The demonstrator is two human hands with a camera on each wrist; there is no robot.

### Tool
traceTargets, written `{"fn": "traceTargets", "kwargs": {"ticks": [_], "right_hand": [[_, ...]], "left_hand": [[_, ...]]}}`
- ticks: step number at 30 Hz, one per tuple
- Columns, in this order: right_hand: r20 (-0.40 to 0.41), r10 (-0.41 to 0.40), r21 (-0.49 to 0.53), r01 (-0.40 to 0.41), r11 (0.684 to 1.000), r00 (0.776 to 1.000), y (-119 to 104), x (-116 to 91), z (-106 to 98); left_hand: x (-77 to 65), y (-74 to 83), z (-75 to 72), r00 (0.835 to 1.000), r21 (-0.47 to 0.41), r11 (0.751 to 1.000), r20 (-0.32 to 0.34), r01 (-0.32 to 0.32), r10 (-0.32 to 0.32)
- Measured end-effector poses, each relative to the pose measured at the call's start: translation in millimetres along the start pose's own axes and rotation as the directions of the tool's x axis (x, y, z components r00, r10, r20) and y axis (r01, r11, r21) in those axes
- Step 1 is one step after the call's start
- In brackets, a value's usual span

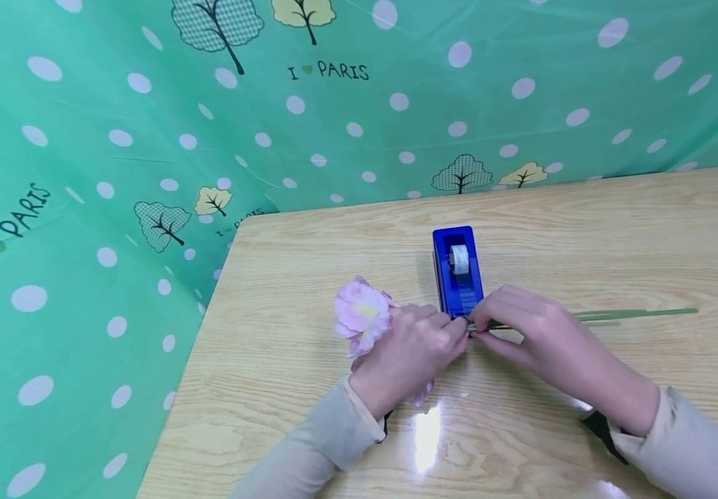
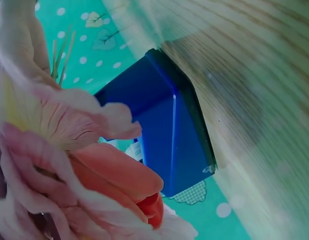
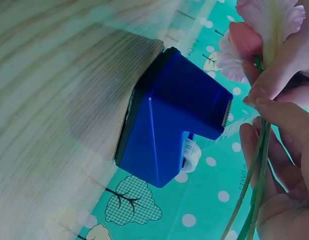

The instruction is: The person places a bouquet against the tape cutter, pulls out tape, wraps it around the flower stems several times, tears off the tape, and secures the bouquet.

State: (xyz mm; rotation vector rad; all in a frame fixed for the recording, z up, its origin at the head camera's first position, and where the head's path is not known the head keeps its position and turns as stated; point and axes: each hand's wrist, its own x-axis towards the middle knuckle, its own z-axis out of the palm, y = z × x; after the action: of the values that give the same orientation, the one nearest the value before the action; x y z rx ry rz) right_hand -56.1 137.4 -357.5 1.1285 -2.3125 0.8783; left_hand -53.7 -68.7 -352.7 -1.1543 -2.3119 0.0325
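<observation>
Green cloth [image 1: 106, 149] hangs behind, along the table's [image 1: 284, 291] far edge. Here's the blue dispenser [image 3: 154, 135], standing in from that edge, nearer the far-left corner. Right before it, my left hand [image 1: 410, 353] grips the flowers' [image 1: 360, 315] stems [image 1: 636, 314] below the pink blooms, left-edge side; my right hand [image 1: 543, 329] pinches them alongside, ends toward the right edge. White tape roll [image 1: 460, 259] sits inside the dispenser.

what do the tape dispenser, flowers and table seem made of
Dispenser: probably plastic with a slight gloss, going by its smooth blue faces; the toothed cutter looks like metal.
Flowers: perhaps fabric, matt; they look thin, frilled and veined, though real blooms can't be ruled out.
Table: wood or wood-look laminate, glossy; it shows grain and bright reflections.
</observation>
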Motion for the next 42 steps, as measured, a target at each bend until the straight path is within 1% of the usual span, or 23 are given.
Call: {"fn": "traceTargets", "kwargs": {"ticks": [4,8,12,14,16,17,19,21,23,24,27,32,37,40,42], "right_hand": [[-0.031,0.000,-0.006,-0.001,1.000,1.000,0.3,0.1,1.0],[-0.033,0.013,0.001,-0.013,1.000,0.999,-0.6,0.6,-0.1],[-0.034,0.033,0.017,-0.033,0.999,0.999,-1.5,1.6,-2.3],[-0.038,0.058,0.018,-0.057,0.998,0.998,-1.6,2.0,-3.5],[-0.037,0.109,0.005,-0.109,0.994,0.993,-2.0,1.9,-4.5],[-0.033,0.147,-0.004,-0.147,0.989,0.989,-2.3,1.7,-5.0],[-0.007,0.236,-0.025,-0.236,0.971,0.972,-3.1,0.9,-5.7],[0.048,0.323,-0.046,-0.321,0.946,0.945,-3.8,0.3,-5.9],[0.111,0.377,-0.055,-0.373,0.926,0.920,-4.1,-0.2,-5.9],[0.140,0.391,-0.056,-0.388,0.920,0.910,-4.1,-0.3,-5.7],[0.195,0.398,-0.037,-0.399,0.916,0.896,-3.3,-0.9,-5.6],[0.235,0.402,0.035,-0.421,0.907,0.885,-0.9,-2.5,-7.2],[0.292,0.422,0.120,-0.471,0.874,0.858,3.0,-4.0,-8.2],[0.331,0.431,0.156,-0.500,0.852,0.839,5.0,-4.5,-8.1],[0.350,0.433,0.174,-0.512,0.841,0.830,5.5,-4.7,-8.3]], "left_hand": [[0.0,0.3,1.2,1.000,0.029,1.000,-0.017,-0.007,0.007],[-0.1,1.0,2.6,0.999,0.035,0.999,-0.037,0.002,0.000],[-0.2,1.3,2.5,0.998,0.062,0.998,-0.057,0.008,-0.004],[-0.1,1.2,2.3,0.998,0.076,0.997,-0.060,0.010,-0.005],[0.2,1.0,2.1,0.998,0.079,0.997,-0.064,0.012,-0.007],[0.3,0.9,2.1,0.998,0.080,0.997,-0.064,0.012,-0.007],[0.4,1.1,2.7,0.998,0.079,0.997,-0.068,0.012,-0.007],[0.2,1.2,3.1,0.998,0.081,0.997,-0.069,0.009,-0.004],[0.1,1.5,3.5,0.998,0.076,0.997,-0.068,0.007,-0.002],[0.0,1.5,3.8,0.998,0.073,0.997,-0.068,0.008,-0.003],[0.0,1.6,3.6,0.998,0.050,0.999,-0.066,0.010,-0.007],[0.5,2.0,3.8,0.997,0.032,0.999,-0.078,0.014,-0.012],[0.5,2.5,5.8,0.993,0.046,0.999,-0.117,0.014,-0.009],[0.9,2.8,5.9,0.990,0.065,0.998,-0.141,0.018,-0.009],[1.0,3.0,5.6,0.989,0.067,0.998,-0.149,0.020,-0.010]]}}
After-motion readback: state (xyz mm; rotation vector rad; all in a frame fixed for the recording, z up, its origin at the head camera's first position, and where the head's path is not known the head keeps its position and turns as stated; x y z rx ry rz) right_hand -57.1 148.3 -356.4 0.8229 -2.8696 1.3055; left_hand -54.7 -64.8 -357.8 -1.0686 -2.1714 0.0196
